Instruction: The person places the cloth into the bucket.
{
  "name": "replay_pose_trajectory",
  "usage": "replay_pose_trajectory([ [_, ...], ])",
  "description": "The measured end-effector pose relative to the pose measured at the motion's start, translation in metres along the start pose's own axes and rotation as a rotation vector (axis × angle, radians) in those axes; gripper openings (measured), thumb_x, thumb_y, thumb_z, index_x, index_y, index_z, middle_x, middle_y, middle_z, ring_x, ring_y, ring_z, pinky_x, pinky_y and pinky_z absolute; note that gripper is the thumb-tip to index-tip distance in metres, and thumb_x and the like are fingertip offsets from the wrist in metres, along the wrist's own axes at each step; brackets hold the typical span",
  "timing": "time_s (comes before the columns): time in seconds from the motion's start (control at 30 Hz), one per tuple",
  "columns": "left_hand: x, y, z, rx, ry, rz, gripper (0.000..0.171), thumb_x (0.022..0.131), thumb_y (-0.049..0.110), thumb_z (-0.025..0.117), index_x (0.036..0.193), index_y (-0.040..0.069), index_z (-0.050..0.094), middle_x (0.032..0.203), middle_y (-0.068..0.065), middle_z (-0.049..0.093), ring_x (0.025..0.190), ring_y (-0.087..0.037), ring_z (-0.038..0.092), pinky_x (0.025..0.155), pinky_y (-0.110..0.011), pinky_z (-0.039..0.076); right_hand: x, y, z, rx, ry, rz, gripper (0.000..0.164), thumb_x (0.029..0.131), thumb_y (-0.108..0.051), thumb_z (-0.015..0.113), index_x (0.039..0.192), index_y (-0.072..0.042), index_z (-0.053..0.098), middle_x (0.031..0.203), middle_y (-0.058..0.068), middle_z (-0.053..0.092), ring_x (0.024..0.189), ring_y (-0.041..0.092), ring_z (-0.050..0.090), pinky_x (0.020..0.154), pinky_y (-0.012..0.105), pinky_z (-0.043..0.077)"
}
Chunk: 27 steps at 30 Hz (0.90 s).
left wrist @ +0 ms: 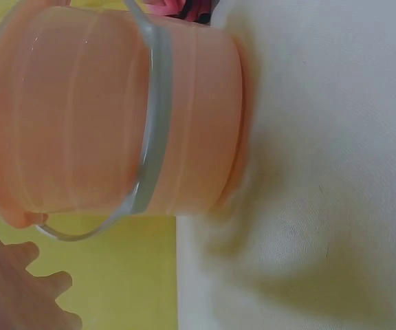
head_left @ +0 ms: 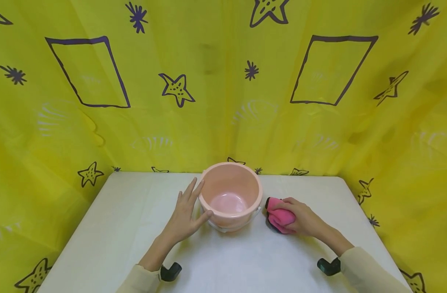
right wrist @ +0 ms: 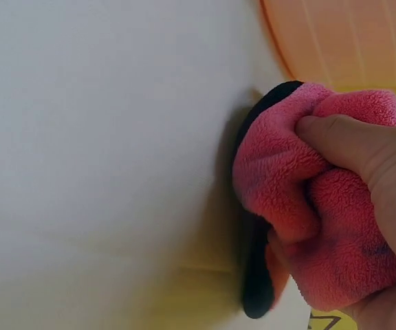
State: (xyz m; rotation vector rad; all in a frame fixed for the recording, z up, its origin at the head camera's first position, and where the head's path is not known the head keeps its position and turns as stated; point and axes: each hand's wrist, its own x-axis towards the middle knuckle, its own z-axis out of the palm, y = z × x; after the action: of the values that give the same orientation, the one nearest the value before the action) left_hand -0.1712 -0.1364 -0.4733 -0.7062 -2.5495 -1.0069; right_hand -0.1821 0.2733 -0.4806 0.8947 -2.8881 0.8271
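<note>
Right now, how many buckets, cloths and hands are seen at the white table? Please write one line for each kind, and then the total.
Bucket, pale pink: 1
Cloth, bright pink with dark edging: 1
Hands, left hand and right hand: 2
Total: 4

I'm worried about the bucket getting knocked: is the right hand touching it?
Apart: the head view shows the pink cloth and a strip of white table between the right hand and the bucket.
</note>
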Motion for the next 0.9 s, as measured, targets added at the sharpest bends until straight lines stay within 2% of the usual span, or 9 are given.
replay_pose_trajectory([
  [0.17, -0.001, -0.001, 0.002, -0.004, -0.009, -0.008, 0.091, 0.096, 0.074, 0.047, 0.164, 0.019, 0.025, 0.169, -0.016, 0.019, 0.153, -0.043, 0.023, 0.115, -0.076, 0.009, -0.002, 0.002, -0.008, 0.031, 0.056, 0.007, 0.054, 0.076, 0.0, 0.088, 0.124, -0.02, 0.073, 0.113, 0.008, 0.069, 0.1, 0.025, 0.066, 0.08, 0.035, 0.058],
  [0.4, -0.002, 0.0, 0.003, -0.054, -0.02, -0.017, 0.086, 0.097, 0.063, 0.056, 0.164, 0.02, 0.025, 0.169, -0.015, 0.022, 0.152, -0.043, 0.025, 0.115, -0.076, 0.011, -0.008, 0.001, -0.026, -0.01, 0.158, -0.008, 0.051, 0.073, -0.004, 0.091, 0.12, -0.016, 0.074, 0.104, 0.002, 0.071, 0.091, 0.02, 0.066, 0.075, 0.033, 0.057],
  [0.57, -0.004, 0.001, 0.008, -0.194, -0.027, -0.057, 0.083, 0.098, 0.049, 0.063, 0.165, 0.022, 0.022, 0.169, -0.007, 0.025, 0.152, -0.039, 0.027, 0.115, -0.07, 0.025, -0.009, -0.001, -0.039, -0.017, 0.165, -0.013, 0.053, 0.072, -0.002, 0.091, 0.12, -0.016, 0.074, 0.108, 0.004, 0.072, 0.095, 0.023, 0.066, 0.077, 0.034, 0.058],
  [0.63, -0.005, 0.002, 0.011, -0.265, -0.017, -0.076, 0.083, 0.097, 0.043, 0.065, 0.165, 0.024, 0.021, 0.169, -0.005, 0.027, 0.15, -0.039, 0.032, 0.113, -0.067, 0.031, -0.009, -0.002, -0.044, -0.02, 0.17, -0.029, 0.054, 0.071, -0.001, 0.091, 0.121, -0.015, 0.074, 0.11, 0.005, 0.073, 0.097, 0.024, 0.067, 0.078, 0.034, 0.059],
  [0.73, -0.007, 0.002, 0.017, -0.367, 0.004, -0.108, 0.082, 0.096, 0.038, 0.066, 0.164, 0.028, 0.02, 0.167, -0.009, 0.03, 0.145, -0.043, 0.04, 0.11, -0.066, 0.037, -0.009, -0.004, -0.052, -0.037, 0.197, -0.066, 0.055, 0.07, 0.0, 0.091, 0.12, -0.015, 0.074, 0.111, 0.005, 0.074, 0.096, 0.024, 0.068, 0.077, 0.033, 0.059],
  [0.9, -0.008, 0.003, 0.024, -0.525, 0.03, -0.124, 0.081, 0.096, 0.03, 0.066, 0.163, 0.025, 0.02, 0.164, -0.019, 0.032, 0.139, -0.049, 0.045, 0.106, -0.065, 0.043, -0.008, -0.007, -0.065, -0.07, 0.241, -0.098, 0.055, 0.068, 0.001, 0.092, 0.118, -0.013, 0.074, 0.109, 0.005, 0.074, 0.092, 0.021, 0.068, 0.074, 0.032, 0.059],
])
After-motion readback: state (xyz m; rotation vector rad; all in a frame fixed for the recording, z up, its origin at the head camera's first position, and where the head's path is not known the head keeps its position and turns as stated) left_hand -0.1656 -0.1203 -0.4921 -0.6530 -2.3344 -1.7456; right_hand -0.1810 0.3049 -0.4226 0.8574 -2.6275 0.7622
